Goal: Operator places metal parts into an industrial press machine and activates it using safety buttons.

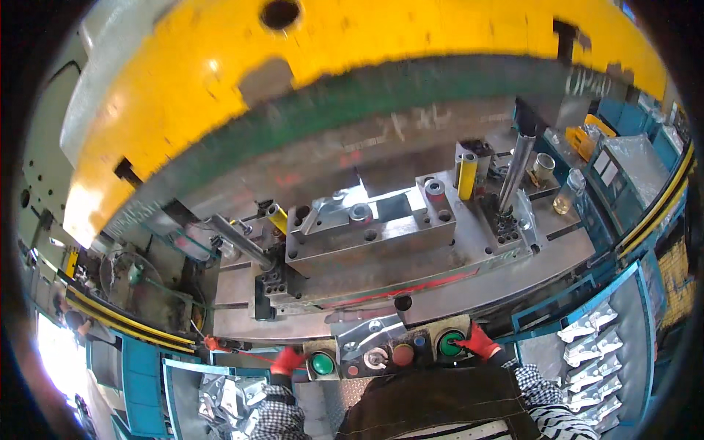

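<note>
In a red glove, my left hand [287, 361] is at the left side of the control box, its fingers reaching to the edge of a green push button [323, 363]. My right hand [480, 342], also red-gloved, has fingers stretched onto the other green button [451, 342]. I see nothing held in either hand. Between them a bent silver sheet-metal part [370, 336] lies on the control box, above a red button [402, 355]. Beyond, a shiny metal piece [394, 207] sits on the steel lower die [370, 246].
The yellow press ram [411, 29] hangs over the die. Steel guide posts [518, 172] rise at both sides. Blue bins hold formed metal parts [591, 359] at right and a loose pile [227, 403] at left. A clear bottle [568, 192] stands at the bed's right. Another person [77, 319] is far left.
</note>
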